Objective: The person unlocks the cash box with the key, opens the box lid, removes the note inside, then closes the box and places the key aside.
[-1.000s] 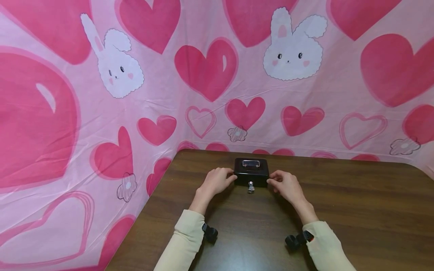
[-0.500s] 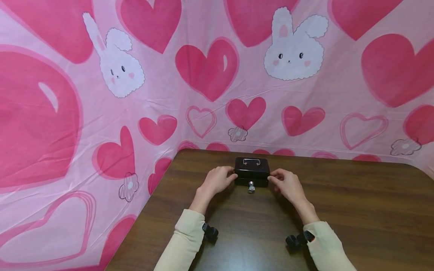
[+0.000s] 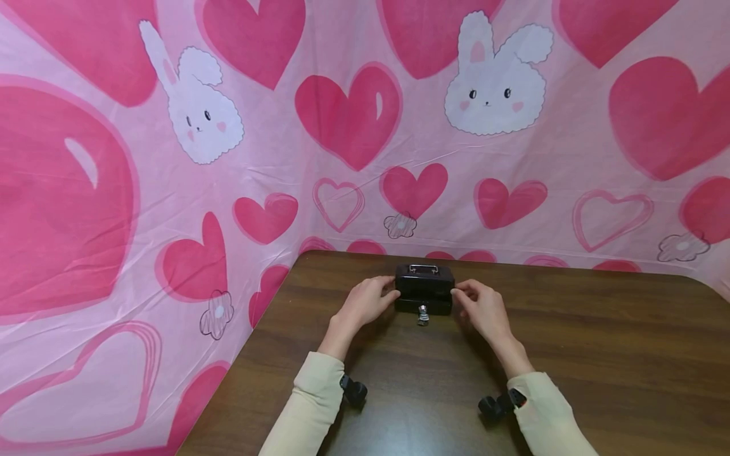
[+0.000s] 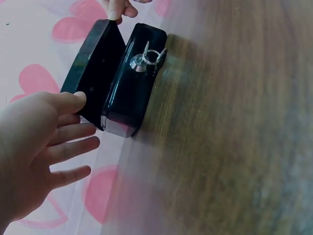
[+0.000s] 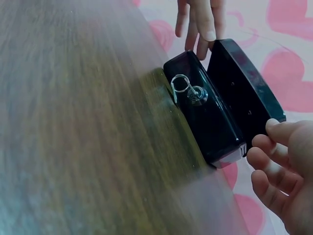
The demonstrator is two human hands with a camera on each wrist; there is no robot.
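Note:
A small black metal cash box [image 3: 424, 305] stands on the table in the head view, its lid [image 4: 95, 68] tilted up from the base. On the lid's top is a silver carry handle [image 3: 424, 268]. A key on a ring [image 5: 181, 84] sits in the round silver lock [image 5: 198, 95] at the front. My left hand [image 3: 366, 301] pinches the lid's left edge, thumb at the front and the other fingers spread. At the opposite edge my right hand [image 3: 481, 309] pinches the lid between thumb and index finger. The inside of the box is hidden.
The box stands near the far edge of a brown wood-grain table [image 3: 416, 380]. Behind and to the left hangs a pink cloth [image 3: 342, 158] with hearts and rabbits. Each wrist bears a small black camera, one by the left sleeve [image 3: 319, 392], one by the right sleeve [image 3: 547, 405].
The lid has tilted further up and back, and its handle now stands higher in view. Both hands have risen slightly with it. The base has stayed in place.

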